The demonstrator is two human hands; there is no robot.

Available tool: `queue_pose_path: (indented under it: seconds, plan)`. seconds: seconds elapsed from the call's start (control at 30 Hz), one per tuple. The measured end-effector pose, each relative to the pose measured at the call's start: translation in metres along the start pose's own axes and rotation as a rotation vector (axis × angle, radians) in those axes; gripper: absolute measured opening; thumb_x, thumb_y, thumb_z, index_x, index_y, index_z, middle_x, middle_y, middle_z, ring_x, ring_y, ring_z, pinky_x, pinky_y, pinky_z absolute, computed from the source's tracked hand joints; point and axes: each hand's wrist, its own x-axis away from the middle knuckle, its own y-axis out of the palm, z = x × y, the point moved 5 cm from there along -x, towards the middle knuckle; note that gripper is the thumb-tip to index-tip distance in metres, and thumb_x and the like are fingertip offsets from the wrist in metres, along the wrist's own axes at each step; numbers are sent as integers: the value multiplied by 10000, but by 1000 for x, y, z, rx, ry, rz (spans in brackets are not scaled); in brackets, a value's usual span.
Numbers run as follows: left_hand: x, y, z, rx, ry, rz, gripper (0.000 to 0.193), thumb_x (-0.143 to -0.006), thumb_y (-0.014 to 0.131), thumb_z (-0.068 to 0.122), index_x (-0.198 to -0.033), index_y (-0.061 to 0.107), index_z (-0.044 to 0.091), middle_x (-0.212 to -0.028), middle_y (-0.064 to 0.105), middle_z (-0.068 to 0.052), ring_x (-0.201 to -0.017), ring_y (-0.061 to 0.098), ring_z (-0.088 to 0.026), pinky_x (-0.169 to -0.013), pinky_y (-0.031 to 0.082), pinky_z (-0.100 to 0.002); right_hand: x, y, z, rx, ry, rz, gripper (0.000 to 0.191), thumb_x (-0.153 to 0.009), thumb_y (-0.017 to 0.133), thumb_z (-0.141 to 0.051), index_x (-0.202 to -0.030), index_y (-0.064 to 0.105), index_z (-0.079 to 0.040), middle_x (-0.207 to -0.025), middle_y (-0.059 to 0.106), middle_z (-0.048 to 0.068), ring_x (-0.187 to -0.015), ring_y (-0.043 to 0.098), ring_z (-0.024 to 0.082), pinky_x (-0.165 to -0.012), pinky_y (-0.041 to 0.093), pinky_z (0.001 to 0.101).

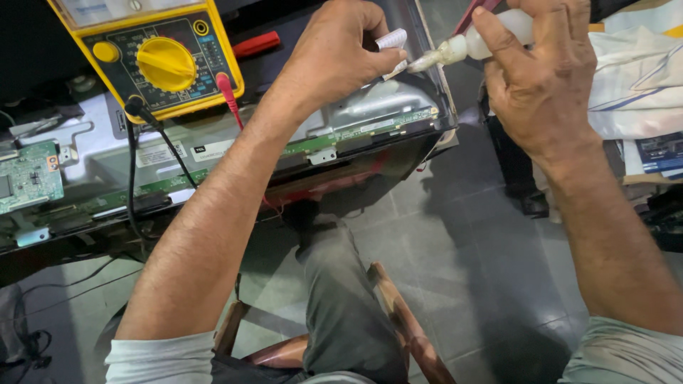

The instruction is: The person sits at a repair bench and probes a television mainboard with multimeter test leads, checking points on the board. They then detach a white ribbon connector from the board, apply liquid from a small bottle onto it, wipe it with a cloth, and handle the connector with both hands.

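Nearest the camera, a grey trouser leg is seen over the curved wooden frame of a chair, above a grey tiled floor. Pale sleeve cuffs are visible at both lower corners.

Further out, a flat panel with a metal back is laid on the surface, its near edge lined by a narrow green circuit strip. A small green circuit board is seen at the far left.

Above the panel's right corner, the left hand is raised, and its fingers are pinched together on a small folded white piece, cloth or paper. The right hand is wrapped around a translucent plastic squeeze bottle, fingers clamped on its body. The bottle's tapered nozzle is pointed left, its tip touching the white piece just beside the left fingertips. Its contents cannot be told.

At the back left, a yellow multimeter with a round yellow dial is stood on the panel; black and red leads are plugged into it. White cloth is heaped at the far right.
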Motion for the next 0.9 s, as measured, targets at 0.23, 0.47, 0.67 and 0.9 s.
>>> queue_pose_path:
  seconds: [0.23, 0.47, 0.67, 0.9]
  plan:
    - [1, -1, -1, -32, -24, -14, 282, -822, 862, 244, -812, 708, 8, -650, 652, -80, -599, 640, -154, -555, 471, -326, 4, -4, 4, 16, 3, 21, 547, -864, 705, 82, -1369, 655, -124, -1293, 528, 58, -1279, 503, 275, -1056, 492, 410]
    - [1, -1, -2, -36, 6, -3, 298, -825, 873, 254, -813, 708, 5, -665, 657, -86, -614, 641, -161, -566, 477, -331, 2, -2, 3, -27, 30, 15, 561, -837, 707, 89, -1358, 665, -113, -1292, 542, 73, -1293, 516, 293, -1040, 492, 412]
    - [2, 0, -6, -20, 36, -4, 275, -826, 860, 234, -825, 704, 9, -680, 668, -79, -618, 644, -149, -565, 483, -320, 3, -1, 3, -3, 49, 6, 605, -825, 707, 92, -1388, 631, -115, -1347, 556, 105, -1294, 501, 330, -1033, 486, 446]
    - [3, 4, -14, -19, 67, -30, 244, -908, 837, 223, -885, 721, 9, -727, 690, -55, -648, 642, -109, -590, 482, -311, 67, 51, 40, -513, 480, 160, 456, -992, 731, 61, -1397, 547, -38, -1288, 640, 158, -1178, 661, 326, -1002, 553, 425]
